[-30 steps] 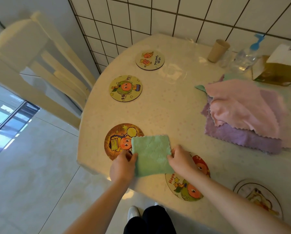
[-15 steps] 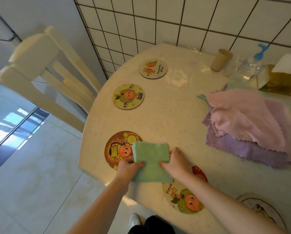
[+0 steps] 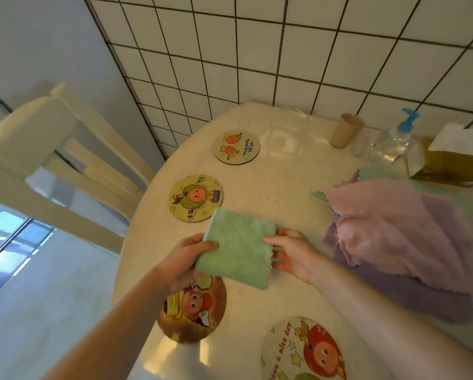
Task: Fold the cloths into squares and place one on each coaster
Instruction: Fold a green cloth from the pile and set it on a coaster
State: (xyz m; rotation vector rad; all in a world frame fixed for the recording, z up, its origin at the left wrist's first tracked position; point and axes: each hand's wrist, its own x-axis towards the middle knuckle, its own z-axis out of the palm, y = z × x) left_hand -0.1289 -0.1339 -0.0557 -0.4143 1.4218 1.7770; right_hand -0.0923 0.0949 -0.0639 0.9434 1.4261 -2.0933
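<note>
Both hands hold a folded green cloth [image 3: 236, 246] above the round cream table [image 3: 284, 187], between the coasters. The left hand [image 3: 186, 259] grips the cloth's left edge, thumb curled over the top face and fingers hidden beneath it. The right hand [image 3: 290, 253] holds the right edge, its thumb lying on top and its fingers tucked under the fringe. The cloth forms a rough square, tilted, with its far corner just reaching the near rim of the yellow-green coaster [image 3: 196, 198] and its near edge hanging over the brown coaster [image 3: 192, 311], part of which the left wrist covers. A cream coaster with two orange figures [image 3: 236, 147] lies farther back, well apart from the cloth, and a pale coaster printed with a red character [image 3: 303, 352] sits at the near edge of the table. None of these coasters carries a cloth. To the right, a pink cloth [image 3: 399, 229] is heaped on a purple cloth [image 3: 410, 294], with a sliver of green cloth showing at the back of the heap. Along the tiled wall stand a tan cup [image 3: 347, 130], a clear bottle with a blue pump [image 3: 394, 141] and a tissue box [image 3: 446, 163]. A pale wooden chair [image 3: 51, 160] stands at the left.
</note>
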